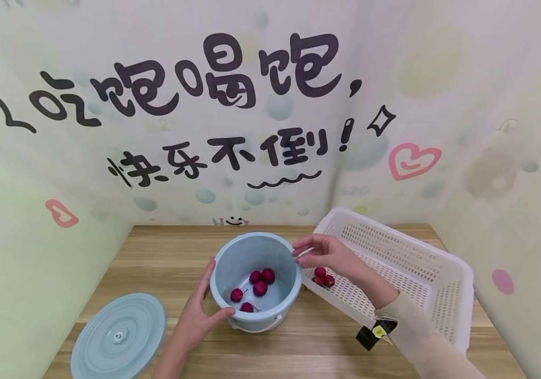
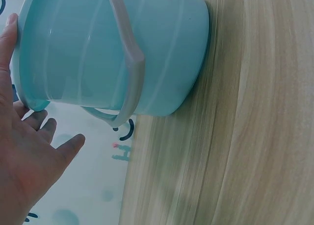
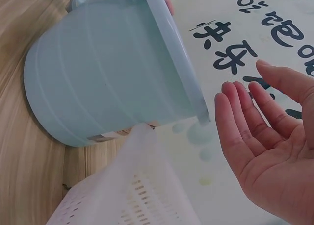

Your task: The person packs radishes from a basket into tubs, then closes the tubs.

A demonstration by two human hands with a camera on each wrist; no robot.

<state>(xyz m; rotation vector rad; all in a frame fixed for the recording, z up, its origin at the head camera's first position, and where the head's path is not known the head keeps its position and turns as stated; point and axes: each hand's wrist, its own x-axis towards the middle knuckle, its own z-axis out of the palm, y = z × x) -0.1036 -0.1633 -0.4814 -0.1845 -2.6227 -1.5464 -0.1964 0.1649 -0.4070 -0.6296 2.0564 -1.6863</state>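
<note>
A light blue bucket (image 1: 270, 310) stands upright on the table, with several small red radishes (image 1: 260, 288) on its bottom. My left hand (image 1: 197, 318) is at its left side, thumb and fingers spread along the rim; in the left wrist view this hand (image 2: 29, 151) lies beside the rim above the white handle (image 2: 135, 63). On the other side, my right hand (image 1: 324, 255) hovers by the right edge of the rim, over the corner of a white basket. Its fingers are loosely bent and hold nothing, as the right wrist view shows of this hand (image 3: 270, 141).
The white perforated basket (image 1: 446, 263) stands right of the bucket, with a few radishes (image 1: 320, 272) in its near left corner. A round blue lid (image 1: 133, 321) lies at the left on the wooden table (image 1: 180, 252). A printed wall (image 1: 270, 210) rises behind.
</note>
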